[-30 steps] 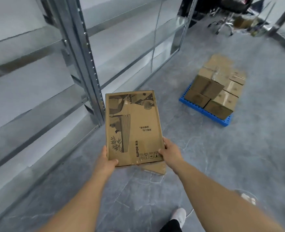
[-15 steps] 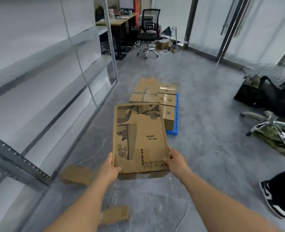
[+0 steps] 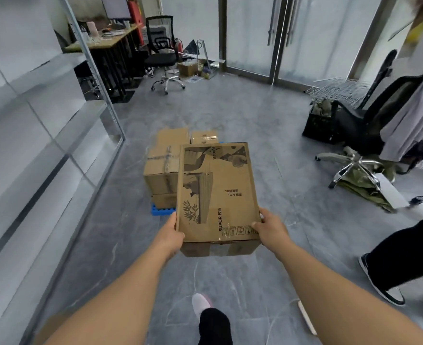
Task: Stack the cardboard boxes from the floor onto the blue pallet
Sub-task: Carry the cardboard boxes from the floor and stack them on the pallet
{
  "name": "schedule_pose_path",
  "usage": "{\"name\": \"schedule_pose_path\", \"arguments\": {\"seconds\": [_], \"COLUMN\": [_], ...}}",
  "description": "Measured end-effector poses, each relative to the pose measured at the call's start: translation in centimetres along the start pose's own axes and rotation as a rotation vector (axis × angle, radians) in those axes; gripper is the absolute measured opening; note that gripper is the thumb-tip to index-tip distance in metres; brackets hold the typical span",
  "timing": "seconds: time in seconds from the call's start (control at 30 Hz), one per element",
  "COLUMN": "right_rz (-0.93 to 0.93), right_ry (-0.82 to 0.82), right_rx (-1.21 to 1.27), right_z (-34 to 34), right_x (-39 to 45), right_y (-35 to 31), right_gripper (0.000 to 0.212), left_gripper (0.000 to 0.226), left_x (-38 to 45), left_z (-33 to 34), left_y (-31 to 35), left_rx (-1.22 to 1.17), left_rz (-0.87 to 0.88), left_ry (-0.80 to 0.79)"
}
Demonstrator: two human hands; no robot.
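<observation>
Carrying the printed box (image 3: 218,190) level matters: left hand (image 3: 172,232) grips its near-left corner, right hand (image 3: 271,229) its near-right, above and just short of the stacked boxes (image 3: 160,170) on the blue pallet (image 3: 162,210); lower squarely.

Both hands grip printed box (image 3: 218,192) — pallet (image 3: 162,210) ahead.

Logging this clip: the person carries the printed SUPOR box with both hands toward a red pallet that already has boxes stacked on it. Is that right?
Not quite: the pallet is blue, not red, as the head view shows. The rest holds: the left hand and right hand each have a grip on a near corner of the SUPOR box, and stacked boxes already sit on the pallet.
</observation>
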State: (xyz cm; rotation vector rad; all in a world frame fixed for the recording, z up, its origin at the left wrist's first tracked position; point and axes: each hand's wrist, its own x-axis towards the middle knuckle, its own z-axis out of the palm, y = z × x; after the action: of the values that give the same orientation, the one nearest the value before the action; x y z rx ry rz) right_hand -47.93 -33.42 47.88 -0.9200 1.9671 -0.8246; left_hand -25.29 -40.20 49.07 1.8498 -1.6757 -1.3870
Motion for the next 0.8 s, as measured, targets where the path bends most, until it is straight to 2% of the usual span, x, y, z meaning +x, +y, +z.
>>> {"name": "schedule_pose_path", "arguments": {"seconds": [0.23, 0.53, 0.8], "right_rz": [0.041, 0.084, 0.096], "right_ry": [0.055, 0.038, -0.004], "right_rx": [0.037, 0.025, -0.001], "right_z": [-1.1, -2.1, -1.8], "right_x": [12.4, 29.6, 42.9], "right_y": [-4.4, -10.9, -13.9], "right_gripper": [0.048, 0.049, 0.046], "left_gripper": [0.067, 0.067, 0.07], "left_x": [13.6, 30.6, 43.1], "left_z": [-0.4, -2.5, -2.2], "left_y": [6.3, 13.1, 16.7], "left_rx": [-0.005, 0.16, 0.182], "left_rz": [-0.008, 0.01, -0.034], "left_ry": [-0.039, -0.083, -0.065]}}
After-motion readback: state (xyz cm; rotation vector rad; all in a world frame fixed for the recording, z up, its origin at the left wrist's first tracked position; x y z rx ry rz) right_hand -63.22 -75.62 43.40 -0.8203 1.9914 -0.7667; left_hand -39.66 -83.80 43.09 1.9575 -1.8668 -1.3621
